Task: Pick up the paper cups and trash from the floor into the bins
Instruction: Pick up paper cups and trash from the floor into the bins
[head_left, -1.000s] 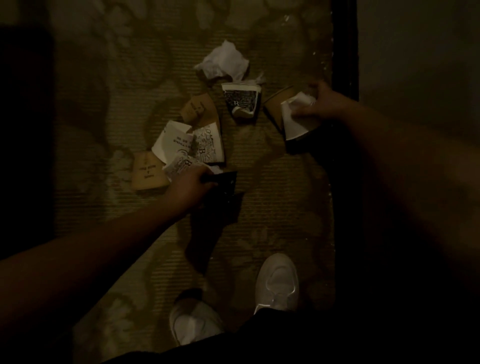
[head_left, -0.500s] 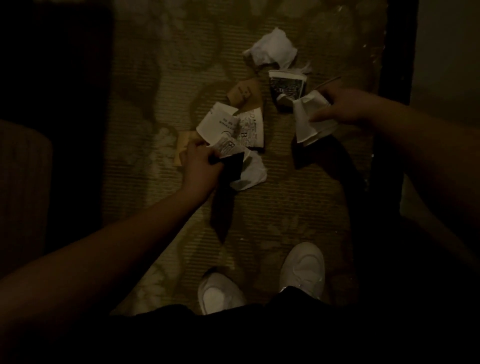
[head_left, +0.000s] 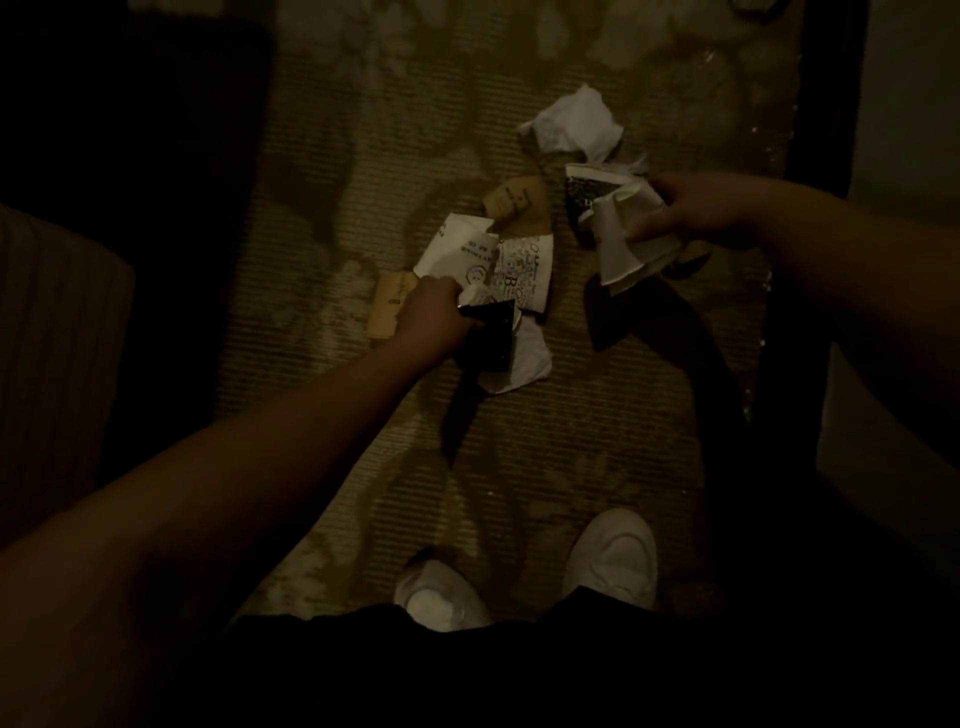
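Two hands grip litter: left hand (head_left: 434, 317) clutches a dark cup (head_left: 491, 338), right hand (head_left: 696, 210) a white cup (head_left: 626, 244), above the patterned rug (head_left: 545, 441); open rug nearer the shoes (head_left: 613, 558).

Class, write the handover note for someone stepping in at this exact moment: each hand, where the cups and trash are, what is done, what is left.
Left hand: grips a dark crushed cup with white paper under it, low over the carpet.
Right hand: holds a white paper cup, lifted above the floor.
On the carpet: a crumpled white tissue, a dark printed cup, two white printed cups and two brown sleeves.
Done: two pieces in hand, none binned. No bin is in view.
Left: bin both, then gather the rest.
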